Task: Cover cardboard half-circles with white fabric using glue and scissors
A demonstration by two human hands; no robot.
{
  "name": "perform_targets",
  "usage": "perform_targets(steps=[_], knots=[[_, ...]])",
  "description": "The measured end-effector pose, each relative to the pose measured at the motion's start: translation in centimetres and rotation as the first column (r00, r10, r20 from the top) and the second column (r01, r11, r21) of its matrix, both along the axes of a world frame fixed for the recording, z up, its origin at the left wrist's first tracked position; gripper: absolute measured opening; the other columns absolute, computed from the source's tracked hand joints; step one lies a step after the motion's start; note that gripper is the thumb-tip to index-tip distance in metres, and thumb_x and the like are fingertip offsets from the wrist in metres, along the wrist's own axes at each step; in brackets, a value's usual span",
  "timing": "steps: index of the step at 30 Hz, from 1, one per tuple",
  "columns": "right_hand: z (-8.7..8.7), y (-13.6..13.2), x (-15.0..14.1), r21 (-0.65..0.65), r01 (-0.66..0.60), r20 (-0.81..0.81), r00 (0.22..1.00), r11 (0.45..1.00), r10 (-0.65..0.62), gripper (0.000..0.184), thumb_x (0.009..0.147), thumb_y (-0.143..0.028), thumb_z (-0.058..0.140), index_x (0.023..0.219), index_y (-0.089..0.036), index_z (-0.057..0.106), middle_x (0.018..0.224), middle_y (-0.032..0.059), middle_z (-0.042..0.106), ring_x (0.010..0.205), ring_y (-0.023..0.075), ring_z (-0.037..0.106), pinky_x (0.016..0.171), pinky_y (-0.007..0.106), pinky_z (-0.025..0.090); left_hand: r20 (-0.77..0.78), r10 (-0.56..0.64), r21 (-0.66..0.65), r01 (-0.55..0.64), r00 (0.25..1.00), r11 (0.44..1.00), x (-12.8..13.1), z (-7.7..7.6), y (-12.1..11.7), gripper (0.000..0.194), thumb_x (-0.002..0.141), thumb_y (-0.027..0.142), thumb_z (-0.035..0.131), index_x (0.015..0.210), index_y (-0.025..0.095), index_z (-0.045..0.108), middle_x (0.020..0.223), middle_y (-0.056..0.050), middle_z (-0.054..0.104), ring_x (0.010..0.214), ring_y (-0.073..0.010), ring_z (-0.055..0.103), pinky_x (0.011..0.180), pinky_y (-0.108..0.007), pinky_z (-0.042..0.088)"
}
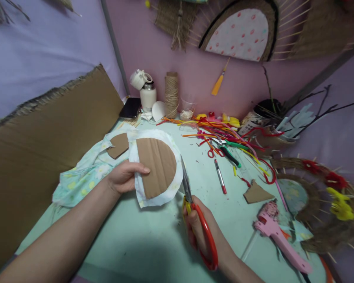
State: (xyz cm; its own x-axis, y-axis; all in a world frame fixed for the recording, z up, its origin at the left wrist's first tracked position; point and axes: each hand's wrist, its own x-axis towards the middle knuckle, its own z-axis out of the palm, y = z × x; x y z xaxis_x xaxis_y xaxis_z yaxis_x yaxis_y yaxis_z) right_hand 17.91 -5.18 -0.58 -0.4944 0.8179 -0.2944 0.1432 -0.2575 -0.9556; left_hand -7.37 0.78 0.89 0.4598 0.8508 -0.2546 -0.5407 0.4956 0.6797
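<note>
My left hand [126, 175] grips a half-round piece of cardboard [157, 167] backed by pale fabric [177, 184], thumb on top of the cardboard's straight side. The fabric sticks out as a margin around the curved edge. In my right hand [199, 222] is a pair of scissors [186, 182] with red and yellow handles, blades pointing away from me beside the right edge of the fabric. Whether the blades touch the fabric I cannot tell. Behind my left hand lies a flowered mint cloth [85, 177] with a smaller cardboard scrap [118, 145] on it.
A tall cardboard sheet [56, 129] stands at the left. Pipe cleaners [233, 133], green-handled pliers [230, 153] and a marker [220, 177] lie to the right. Nearer are a cardboard scrap [257, 192] and a pink glue gun [280, 239]. A twine spool [171, 94] and white bottle [148, 97] stand behind.
</note>
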Motion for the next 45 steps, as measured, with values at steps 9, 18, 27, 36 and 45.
perform_targets(steps=[9,18,27,36,45], knots=[[-0.52,-0.09,-0.33,-0.044,0.063,-0.003,0.998,0.997,-0.063,0.054,0.078,-0.077,0.043,0.073,-0.024,0.031,0.051,-0.0104,0.033,0.036,0.0053,0.028,0.033,0.019,0.021,0.002,-0.01,-0.024,0.01,1.0,1.0,-0.36,0.06,0.26,0.055,0.079,0.02,0.056,0.133,0.014,0.051,0.104,-0.011,0.072,0.107,-0.0306,0.063,0.093,-0.045,0.049],[0.11,-0.08,0.12,0.054,-0.017,0.054,0.998,0.998,0.014,0.057,0.08,-0.079,0.031,0.08,-0.022,0.038,0.056,-0.0071,0.038,0.044,0.0076,0.031,0.04,0.021,0.025,-0.022,-0.031,-0.027,0.031,0.999,0.999,-0.62,0.06,0.09,0.056,0.075,0.017,0.059,0.13,0.016,0.054,0.108,-0.011,0.071,0.106,-0.0305,0.064,0.091,-0.043,0.05],[0.17,0.09,0.16,0.078,-0.037,0.032,0.999,0.996,0.035,0.059,0.079,-0.08,0.031,0.082,-0.022,0.039,0.06,-0.0059,0.038,0.048,0.0088,0.033,0.043,0.022,0.027,-0.024,-0.06,-0.04,0.059,0.998,0.997,-0.49,0.02,0.02,0.056,0.073,0.012,0.062,0.129,0.014,0.055,0.107,-0.012,0.071,0.107,-0.0317,0.063,0.091,-0.043,0.05],[0.14,0.08,0.02,0.052,0.016,0.031,0.999,0.999,-0.018,0.058,0.077,-0.081,0.035,0.077,-0.023,0.037,0.056,-0.0068,0.035,0.047,0.0089,0.031,0.042,0.022,0.024,-0.044,-0.065,-0.081,0.061,0.997,0.995,-0.38,-0.06,0.16,0.054,0.072,0.013,0.063,0.126,0.013,0.057,0.107,-0.013,0.071,0.108,-0.0319,0.062,0.092,-0.043,0.049],[-0.49,0.15,-0.3,0.022,0.085,0.035,0.996,0.996,-0.086,0.056,0.077,-0.079,0.04,0.072,-0.024,0.033,0.054,-0.0077,0.033,0.047,0.0085,0.03,0.041,0.022,0.022,-0.087,-0.022,-0.1,0.013,0.996,0.995,-0.61,0.22,0.14,0.052,0.07,0.012,0.064,0.122,0.015,0.061,0.104,-0.011,0.072,0.101,-0.03,0.065,0.086,-0.04,0.052]])
